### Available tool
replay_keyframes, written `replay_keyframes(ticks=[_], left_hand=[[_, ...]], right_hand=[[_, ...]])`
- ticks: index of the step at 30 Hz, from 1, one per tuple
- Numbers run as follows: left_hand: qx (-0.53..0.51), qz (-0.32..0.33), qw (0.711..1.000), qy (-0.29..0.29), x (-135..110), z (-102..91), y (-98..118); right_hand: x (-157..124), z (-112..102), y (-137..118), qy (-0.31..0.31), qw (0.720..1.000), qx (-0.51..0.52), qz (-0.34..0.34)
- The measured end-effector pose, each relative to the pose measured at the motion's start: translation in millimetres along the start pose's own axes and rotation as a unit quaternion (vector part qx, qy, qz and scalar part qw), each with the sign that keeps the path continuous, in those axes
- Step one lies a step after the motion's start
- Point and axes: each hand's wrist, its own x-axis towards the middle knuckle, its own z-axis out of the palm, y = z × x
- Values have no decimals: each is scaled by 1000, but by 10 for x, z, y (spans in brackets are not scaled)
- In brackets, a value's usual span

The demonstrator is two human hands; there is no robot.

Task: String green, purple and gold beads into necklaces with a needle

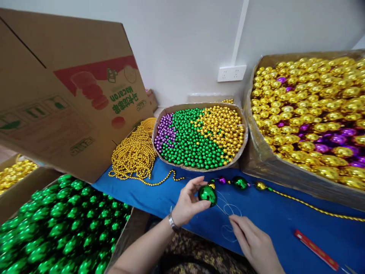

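A large shiny green bead (pixel 207 195) is held between the thumb and fingers of my left hand (pixel 189 203), above the blue cloth. Loops of thin clear thread (pixel 232 209) run from beside this bead toward my right hand (pixel 251 238), whose thumb and forefinger pinch the thread or a fine needle; which one I cannot make out. Just behind the left fingers lies a strung row with a purple bead (pixel 222 180), another large green bead (pixel 240 182) and a gold bead (pixel 260 185). From that row a gold bead chain (pixel 310 205) stretches off to the right.
An oval box (pixel 199 167) of small purple, green and gold beads stands at the back, beside heaped gold bead chain (pixel 134 152). Large gold beads (pixel 308 102) fill a box at right; green beads (pixel 65 217) fill one at left. A red packet (pixel 316 249) lies front right.
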Motion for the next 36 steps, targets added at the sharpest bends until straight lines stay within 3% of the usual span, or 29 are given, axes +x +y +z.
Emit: replay_keyframes(ticks=[8,12,14,16,18,20,24,27,29,36], left_hand=[[16,-30,999,11,-56,42,-6],[34,-38,998,-48,-22,50,28],[92,-11,994,-56,71,24,99],[185,56,981,-16,239,-23,193],[309,130,942,18,472,-72,279],[437,173,883,-1,731,-98,331],[606,160,775,-85,1158,-37,304],[655,157,730,-117,1353,80,237],[655,162,728,-118,1455,172,200],[607,160,773,-89,1808,463,89]], right_hand=[[-22,43,21,-17,998,48,27],[-2,13,-1,-42,993,94,55],[1,-8,9,-34,994,87,60],[1,-34,29,-16,995,73,67],[3,-63,48,-3,995,63,75],[9,-92,61,4,995,59,82],[16,-138,74,22,995,52,86],[8,-166,96,37,994,48,90],[3,-181,112,42,994,45,96],[3,-198,115,58,992,41,107]])
